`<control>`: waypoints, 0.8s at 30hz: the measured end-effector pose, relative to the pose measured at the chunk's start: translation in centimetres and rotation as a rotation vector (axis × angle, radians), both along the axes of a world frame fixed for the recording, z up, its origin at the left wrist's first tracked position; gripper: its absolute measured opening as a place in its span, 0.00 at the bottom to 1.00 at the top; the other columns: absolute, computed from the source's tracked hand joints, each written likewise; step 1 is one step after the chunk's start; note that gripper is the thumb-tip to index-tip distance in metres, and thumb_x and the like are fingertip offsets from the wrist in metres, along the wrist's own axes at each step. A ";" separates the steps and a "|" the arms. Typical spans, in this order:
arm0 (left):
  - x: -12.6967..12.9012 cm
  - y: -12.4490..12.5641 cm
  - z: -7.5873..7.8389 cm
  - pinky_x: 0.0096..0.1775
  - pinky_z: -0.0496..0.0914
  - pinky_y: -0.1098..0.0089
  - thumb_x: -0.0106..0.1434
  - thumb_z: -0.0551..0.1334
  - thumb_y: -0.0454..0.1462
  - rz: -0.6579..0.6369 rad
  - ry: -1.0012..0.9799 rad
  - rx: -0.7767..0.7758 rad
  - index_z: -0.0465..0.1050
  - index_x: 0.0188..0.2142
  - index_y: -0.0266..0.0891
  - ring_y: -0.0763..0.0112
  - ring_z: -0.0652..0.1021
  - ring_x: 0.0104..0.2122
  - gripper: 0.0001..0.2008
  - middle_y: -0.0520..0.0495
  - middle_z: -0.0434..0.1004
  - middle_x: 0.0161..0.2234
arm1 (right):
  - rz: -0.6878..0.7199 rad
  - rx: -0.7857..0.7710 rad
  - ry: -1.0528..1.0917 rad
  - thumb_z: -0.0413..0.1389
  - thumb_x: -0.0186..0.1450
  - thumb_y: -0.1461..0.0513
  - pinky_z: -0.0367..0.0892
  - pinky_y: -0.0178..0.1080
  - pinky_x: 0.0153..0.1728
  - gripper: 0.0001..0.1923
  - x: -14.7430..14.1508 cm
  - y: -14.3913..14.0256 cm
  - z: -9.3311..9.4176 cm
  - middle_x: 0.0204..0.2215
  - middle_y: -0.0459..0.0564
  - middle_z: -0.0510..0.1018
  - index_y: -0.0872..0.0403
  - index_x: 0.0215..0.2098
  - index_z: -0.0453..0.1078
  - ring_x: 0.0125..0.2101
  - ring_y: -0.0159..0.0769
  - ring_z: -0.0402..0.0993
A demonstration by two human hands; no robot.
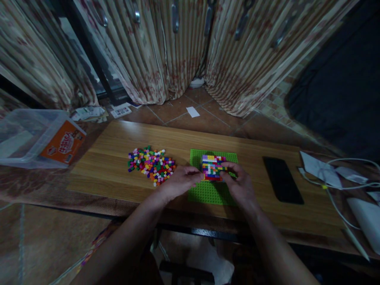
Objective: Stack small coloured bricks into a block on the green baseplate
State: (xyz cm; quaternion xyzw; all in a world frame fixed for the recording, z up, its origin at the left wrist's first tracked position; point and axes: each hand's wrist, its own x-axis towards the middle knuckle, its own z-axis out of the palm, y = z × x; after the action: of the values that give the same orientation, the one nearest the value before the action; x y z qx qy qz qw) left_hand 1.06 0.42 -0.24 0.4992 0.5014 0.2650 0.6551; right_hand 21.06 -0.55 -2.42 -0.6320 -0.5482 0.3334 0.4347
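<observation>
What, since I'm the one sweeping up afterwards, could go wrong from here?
The left hand is right beside the loose pile of small multicoloured plastic bricks, so it might scatter some. The right hand is at the edge of the multicoloured rectangular brick block on the green studded baseplate; an uneven push could dislodge pieces.

black device (pixel 283 180) | striped curtains (pixel 166 59) | clear bin (pixel 50 123) | white cables (pixel 353 187)
</observation>
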 end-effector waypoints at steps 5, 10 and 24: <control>-0.1 0.1 0.1 0.29 0.63 0.74 0.56 0.63 0.43 -0.006 0.008 0.011 0.74 0.31 0.36 0.78 0.67 0.24 0.11 0.54 0.69 0.24 | 0.004 -0.009 0.046 0.58 0.57 0.58 0.69 0.44 0.39 0.13 -0.1 0.0 -0.1 0.42 0.52 0.76 0.50 0.40 0.74 0.40 0.42 0.73; -0.1 0.1 -0.4 0.29 0.63 0.74 0.56 0.62 0.44 -0.011 0.011 0.040 0.74 0.30 0.36 0.78 0.67 0.23 0.12 0.54 0.70 0.24 | 0.005 0.004 0.044 0.57 0.57 0.58 0.69 0.44 0.40 0.14 -0.1 0.1 -0.3 0.42 0.52 0.76 0.51 0.42 0.73 0.40 0.42 0.74; -7.9 2.2 1.3 0.34 0.68 0.72 0.56 0.60 0.33 -0.005 0.595 0.511 0.77 0.31 0.36 0.70 0.76 0.30 0.07 0.48 0.79 0.29 | 0.010 0.041 -0.066 0.56 0.62 0.53 0.68 0.46 0.44 0.15 0.2 -0.2 -0.6 0.45 0.52 0.77 0.50 0.42 0.74 0.45 0.43 0.74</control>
State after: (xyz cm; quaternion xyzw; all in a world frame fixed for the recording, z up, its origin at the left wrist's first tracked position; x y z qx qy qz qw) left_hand -6.88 2.62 1.09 0.7025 0.5861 0.2231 0.3364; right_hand 21.22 -0.72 -2.97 -0.6308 -0.5720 0.3034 0.4276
